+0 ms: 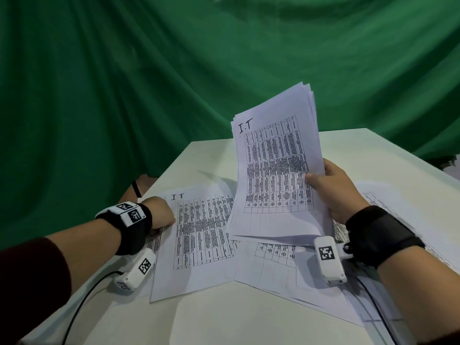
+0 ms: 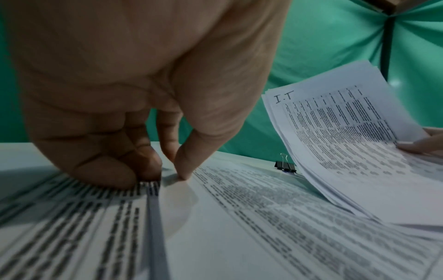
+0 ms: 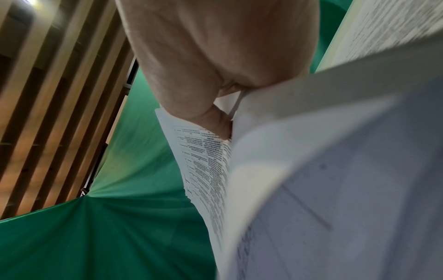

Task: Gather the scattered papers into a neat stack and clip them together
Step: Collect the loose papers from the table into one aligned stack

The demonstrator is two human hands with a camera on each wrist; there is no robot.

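1. The left hand [image 1: 159, 212] is down on the table [image 1: 249, 324] at the left edge of a flat sheet [image 1: 199, 235]. In the left wrist view its thumb and forefinger meet at that edge, the other fingers curled under; it seems to pinch the edge, though whether the paper is truly caught I cannot tell.
2. To do this pickup well, I judge the pinch should peel up only this one sheet, lifting the edge clear before sliding, so the page under it stays put.
3. The flat sheet lies with its long axis running away from the person, its "I.T" heading at the far end, leaning slightly right.
4. A binder clip [image 2: 285, 166] sits on the table beyond the sheet, just beside the lower edge of the held stack, handles up; it is not yet in use.
5. The stack [image 1: 276, 170] is raised above the table, tilted back, long axis near upright, heading at the top, printed face toward the person. Its top corners fan apart, so it will need squaring.
6. The right hand [image 1: 333, 192] grips the stack at its right edge, thumb across the printed face, fingers behind.
7. More sheets [image 1: 278, 270] lie overlapped under and right of the stack, still to be gathered. Matching each heading to the stack's before adding would keep pages aligned.
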